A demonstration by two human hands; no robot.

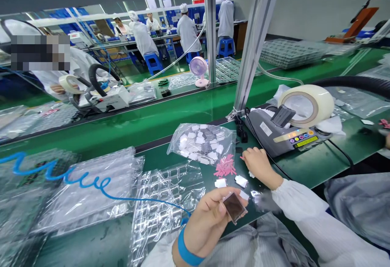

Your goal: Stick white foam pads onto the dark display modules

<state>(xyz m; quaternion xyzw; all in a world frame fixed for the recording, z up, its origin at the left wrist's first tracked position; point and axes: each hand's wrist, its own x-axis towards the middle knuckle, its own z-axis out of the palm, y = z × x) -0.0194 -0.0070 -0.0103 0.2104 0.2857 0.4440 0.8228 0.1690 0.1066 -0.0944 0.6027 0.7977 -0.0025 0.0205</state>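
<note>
My left hand (210,214), with a blue band at its wrist, grips a small square part (234,207) with a dark face and a pale, clear edge. The dark face is turned up toward me. Farther right, my right hand (257,163) is closed over the table, a bit of pink tab (242,158) showing at its fingertips. Left of that hand lies a pile of pink tabs (225,166). Several small white pieces, one a white square (220,183), are spread between my hands. Behind the pile sits a clear bag (201,143) filled with white and striped pieces.
A grey tape dispenser (274,137) carries a large tape roll (327,102) at the right. Clear plastic trays (161,198) and bagged sheets (91,190) lie left. A coiled blue cord (131,198) runs to my wrist. Beyond the green conveyor belt (146,127), a co-worker sits.
</note>
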